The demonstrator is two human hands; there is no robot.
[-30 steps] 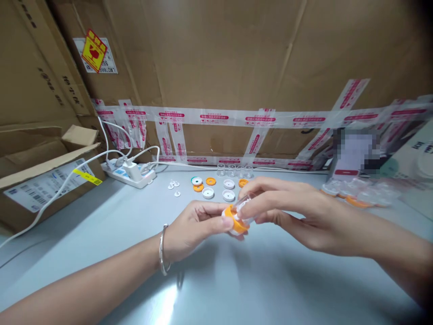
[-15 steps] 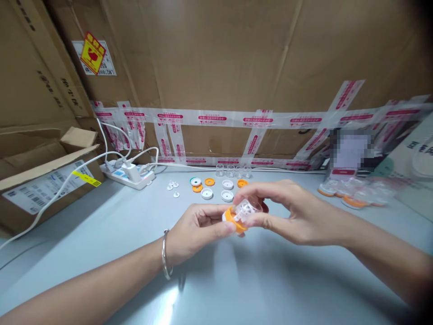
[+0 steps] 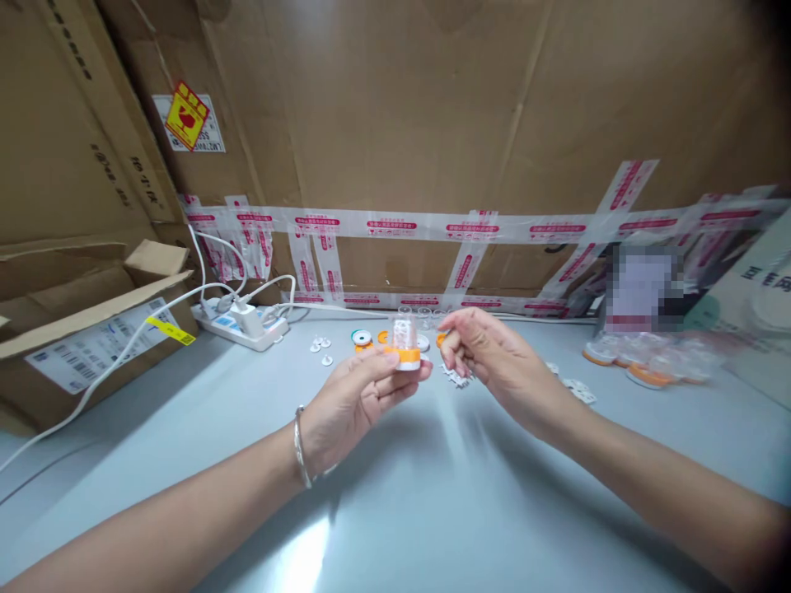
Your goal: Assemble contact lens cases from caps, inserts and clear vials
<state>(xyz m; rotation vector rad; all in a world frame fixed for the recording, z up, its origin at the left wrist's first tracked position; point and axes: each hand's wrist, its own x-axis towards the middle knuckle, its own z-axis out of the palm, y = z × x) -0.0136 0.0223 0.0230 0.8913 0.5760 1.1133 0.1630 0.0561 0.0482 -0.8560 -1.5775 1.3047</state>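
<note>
My left hand (image 3: 364, 387) holds a small clear-domed container (image 3: 404, 339) upright by its base, thumb on the orange ring and fingers beneath. The base is orange above and white below, and some whitish patterned pieces show through the clear wall. To its right, apart from it, my right hand (image 3: 488, 362) hovers with loosely bent fingers and nothing visible in them. Small white flat pieces (image 3: 457, 376) lie on the table just under those fingers. Behind the container are orange and white round caps (image 3: 362, 338) and clear cups (image 3: 425, 313), partly hidden.
Small white pegged parts (image 3: 321, 342) lie left of the caps. Finished-looking clear domes with orange bases (image 3: 648, 375) stand at the right. A power strip (image 3: 247, 325) with white cables and an open cardboard box (image 3: 105, 329) occupy the left; a large carton (image 3: 383, 123) walls the back.
My right hand has let go of the clear dome and moved away to the right. My left hand has turned the container upright and raised it slightly.
</note>
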